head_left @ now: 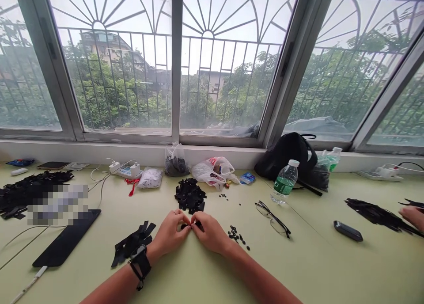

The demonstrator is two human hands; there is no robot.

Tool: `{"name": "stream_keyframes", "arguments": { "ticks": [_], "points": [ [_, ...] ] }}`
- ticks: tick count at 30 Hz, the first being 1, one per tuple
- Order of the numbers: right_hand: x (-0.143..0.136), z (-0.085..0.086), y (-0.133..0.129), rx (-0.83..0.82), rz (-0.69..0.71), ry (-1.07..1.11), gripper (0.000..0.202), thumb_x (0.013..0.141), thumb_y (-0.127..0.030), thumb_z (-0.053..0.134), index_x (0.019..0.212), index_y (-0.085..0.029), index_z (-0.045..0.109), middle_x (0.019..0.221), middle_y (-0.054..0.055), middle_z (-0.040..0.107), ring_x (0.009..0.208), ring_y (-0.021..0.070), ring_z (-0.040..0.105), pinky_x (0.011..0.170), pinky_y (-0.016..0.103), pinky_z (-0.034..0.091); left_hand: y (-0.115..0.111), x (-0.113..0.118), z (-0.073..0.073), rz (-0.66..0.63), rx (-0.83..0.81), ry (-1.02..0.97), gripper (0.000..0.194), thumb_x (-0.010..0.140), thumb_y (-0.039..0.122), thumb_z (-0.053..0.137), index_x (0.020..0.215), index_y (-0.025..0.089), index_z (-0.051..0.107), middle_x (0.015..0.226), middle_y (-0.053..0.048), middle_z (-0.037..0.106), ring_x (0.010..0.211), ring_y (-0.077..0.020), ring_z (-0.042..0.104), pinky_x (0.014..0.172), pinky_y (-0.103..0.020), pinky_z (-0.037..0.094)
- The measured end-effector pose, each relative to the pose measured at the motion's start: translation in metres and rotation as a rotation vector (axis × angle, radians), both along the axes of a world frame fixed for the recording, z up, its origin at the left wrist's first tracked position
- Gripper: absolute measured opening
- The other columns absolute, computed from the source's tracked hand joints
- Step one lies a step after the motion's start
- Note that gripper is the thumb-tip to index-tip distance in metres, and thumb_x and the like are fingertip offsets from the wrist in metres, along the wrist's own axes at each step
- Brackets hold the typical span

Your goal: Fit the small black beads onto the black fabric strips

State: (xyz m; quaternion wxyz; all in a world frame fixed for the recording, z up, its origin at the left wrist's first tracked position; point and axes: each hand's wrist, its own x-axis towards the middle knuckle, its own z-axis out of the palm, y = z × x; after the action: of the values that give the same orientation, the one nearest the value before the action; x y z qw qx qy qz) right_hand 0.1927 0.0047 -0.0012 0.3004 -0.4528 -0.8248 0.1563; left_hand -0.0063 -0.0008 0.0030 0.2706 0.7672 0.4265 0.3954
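The main risk, I think, is that the small black piece slips or turns between the fingertips, because it is narrow and the fingers cover most of it, so a bad alignment would be difficult to notice. The round black parts, scattered just to the right of the grip, could also be pushed away if the right hand sweeps sideways. This hand and the left hand come inward from both sides, low over the table, with thumbs and forefingers pinched narrowly on the piece, the tips nearly meeting; I cannot tell whether anything else is held there. Directly beyond the grip lies a heap of short strips, and to its left a looser bunch of strips.
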Motion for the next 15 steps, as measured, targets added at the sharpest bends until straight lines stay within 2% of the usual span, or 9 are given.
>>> {"name": "stream_keyframes", "arguments": {
  "ticks": [11,15],
  "points": [
    [0.0018,-0.0033,-0.0015,-0.046,0.012,0.003,0.012,0.086,-0.016,0.059,0.096,-0.022,0.063,0.094,0.003,0.069,0.086,0.0199,0.062,0.076,0.027,0.041,0.0027,0.0008,-0.0092,0.011,-0.037,-0.045,0.010,0.080,0.023,0.064,0.084,0.023,0.074,0.093,-0.007,0.071,0.098,-0.0272,0.061,0.084,-0.034,0.046],
    [0.0012,-0.0055,-0.0008,-0.053,0.022,0.003,0.015,0.087,-0.015,0.058,0.098,-0.022,0.064,0.097,0.003,0.069,0.090,0.0202,0.063,0.079,0.027,0.042,0.0009,0.0026,-0.0060,0.005,-0.060,-0.057,0.010,0.078,0.023,0.064,0.082,0.023,0.074,0.086,-0.005,0.072,0.082,-0.0238,0.061,0.074,-0.031,0.045]
  ]
}}
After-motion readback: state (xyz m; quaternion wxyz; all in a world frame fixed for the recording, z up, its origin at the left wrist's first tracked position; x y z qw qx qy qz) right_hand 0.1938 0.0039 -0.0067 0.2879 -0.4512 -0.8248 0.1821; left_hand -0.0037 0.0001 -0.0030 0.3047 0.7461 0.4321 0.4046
